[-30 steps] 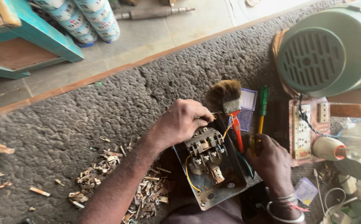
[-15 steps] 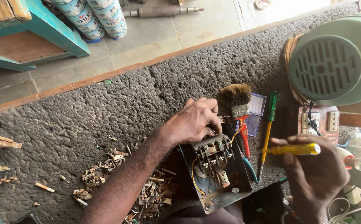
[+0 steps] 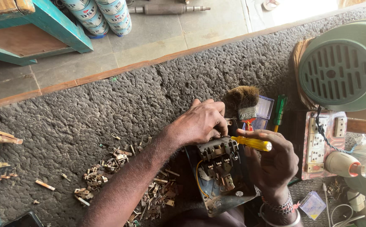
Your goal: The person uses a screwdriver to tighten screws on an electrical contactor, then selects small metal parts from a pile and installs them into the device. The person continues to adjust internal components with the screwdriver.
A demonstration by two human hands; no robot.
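Nearby: brush, green screwdriver, metal scraps. Left hand presses fingers onto switch block; right hand grip pinches yellow screwdriver.

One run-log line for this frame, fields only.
left hand: steadies switch block | right hand: holds yellow screwdriver at block's top | nearby: brush, scattered metal parts
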